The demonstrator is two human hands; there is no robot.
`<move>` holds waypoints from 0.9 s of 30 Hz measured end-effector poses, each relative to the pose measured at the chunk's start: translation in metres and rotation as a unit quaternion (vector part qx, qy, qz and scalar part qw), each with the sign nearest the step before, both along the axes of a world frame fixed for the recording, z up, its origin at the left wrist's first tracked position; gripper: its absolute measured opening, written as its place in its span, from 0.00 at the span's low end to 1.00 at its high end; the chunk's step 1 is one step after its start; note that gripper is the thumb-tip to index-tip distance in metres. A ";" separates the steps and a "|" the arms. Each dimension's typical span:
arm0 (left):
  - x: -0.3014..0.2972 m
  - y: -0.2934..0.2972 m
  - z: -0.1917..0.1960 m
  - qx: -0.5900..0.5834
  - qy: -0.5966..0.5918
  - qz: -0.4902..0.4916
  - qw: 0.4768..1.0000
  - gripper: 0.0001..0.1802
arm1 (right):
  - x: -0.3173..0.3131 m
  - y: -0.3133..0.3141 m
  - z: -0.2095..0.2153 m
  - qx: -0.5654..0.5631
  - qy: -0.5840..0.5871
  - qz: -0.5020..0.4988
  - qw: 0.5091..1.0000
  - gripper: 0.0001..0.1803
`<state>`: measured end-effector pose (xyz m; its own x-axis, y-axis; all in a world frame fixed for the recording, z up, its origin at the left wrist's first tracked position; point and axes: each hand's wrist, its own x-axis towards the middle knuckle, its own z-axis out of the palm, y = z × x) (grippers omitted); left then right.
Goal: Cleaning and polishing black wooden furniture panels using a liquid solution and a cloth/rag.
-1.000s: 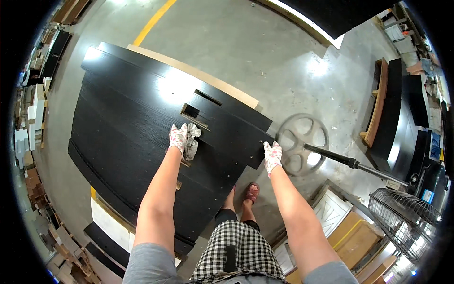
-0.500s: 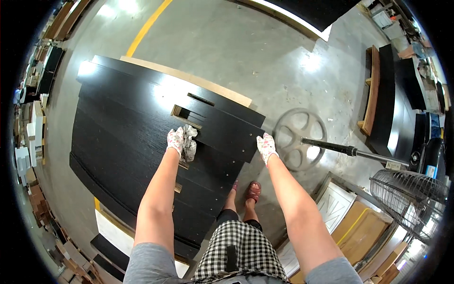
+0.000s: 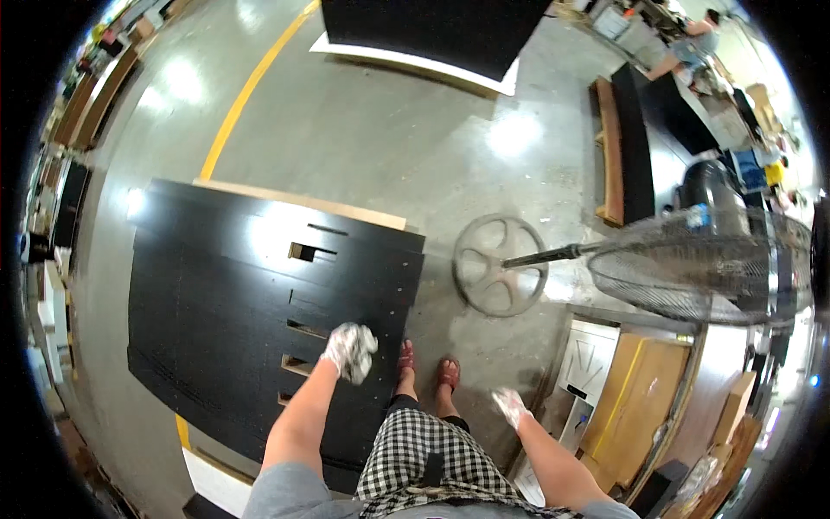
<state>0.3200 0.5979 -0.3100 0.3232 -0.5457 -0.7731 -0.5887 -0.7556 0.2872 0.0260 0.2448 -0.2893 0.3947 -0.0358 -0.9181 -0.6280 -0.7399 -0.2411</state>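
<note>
My left hand (image 3: 347, 347), in a white patterned glove, is closed on a crumpled grey rag (image 3: 357, 368) above the black boards. These black boards (image 3: 216, 303) lie stacked in front of me on the left, with rectangular cutouts (image 3: 303, 252) through them and small dots along the right edge. Away from the boards, over the floor to the right, is my gloved right hand (image 3: 510, 406). It is somewhat blurred, its fingers look apart, and nothing shows in it.
A pedestal fan (image 3: 700, 264) with a round spoked base (image 3: 501, 265) stands at right. Below it lean white panels (image 3: 588, 359) and a brown carton (image 3: 627, 398). Another black panel stack (image 3: 432, 30) is at the far side. A person (image 3: 692, 52) is at far right.
My left hand has drawn nearer to me with the rag. My right hand has left the boards' right edge and moved back toward my side. The view has shifted.
</note>
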 end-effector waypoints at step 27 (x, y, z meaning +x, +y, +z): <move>-0.371 -0.407 0.376 -0.557 0.315 0.065 0.766 0.17 | -0.370 -0.010 0.360 -0.077 -0.521 -0.645 0.553 0.15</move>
<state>-0.0513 0.1914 0.0660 0.1844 -0.9751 0.1229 -0.0091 0.1234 0.9923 -0.3440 0.2351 0.0706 0.2614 -0.9514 -0.1631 -0.2367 0.1007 -0.9664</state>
